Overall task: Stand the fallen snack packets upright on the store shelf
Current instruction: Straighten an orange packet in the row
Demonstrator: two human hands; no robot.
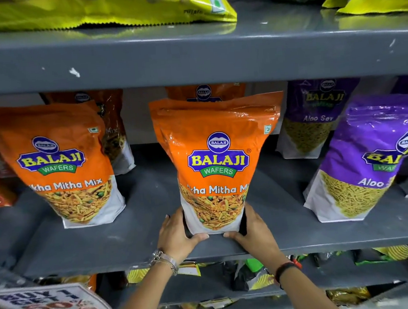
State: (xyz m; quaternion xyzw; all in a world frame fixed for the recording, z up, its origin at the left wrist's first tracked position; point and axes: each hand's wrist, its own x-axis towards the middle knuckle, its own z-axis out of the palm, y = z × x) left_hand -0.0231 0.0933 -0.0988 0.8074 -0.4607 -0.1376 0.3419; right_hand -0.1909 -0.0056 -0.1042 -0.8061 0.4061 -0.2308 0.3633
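An orange Balaji snack packet (217, 158) stands upright in the middle of the grey shelf (141, 237). My left hand (178, 234) grips its lower left corner and my right hand (252, 229) grips its lower right corner, thumbs curled under the front bottom edge. Another orange packet (56, 163) stands upright at the left, with one more behind it (113, 128). A further orange packet (204, 92) peeks out behind the held one. Purple Aloo Sev packets stand at the right, one in front (372, 158) and one behind (319, 116).
The upper shelf board (188, 58) hangs just above the packet tops and carries yellow-green bags (99, 7). Bare shelf surface lies between the packets. Below the shelf edge are smaller snack packs (254, 274) and a "Buy 1 Get 1" sign (50, 303) at lower left.
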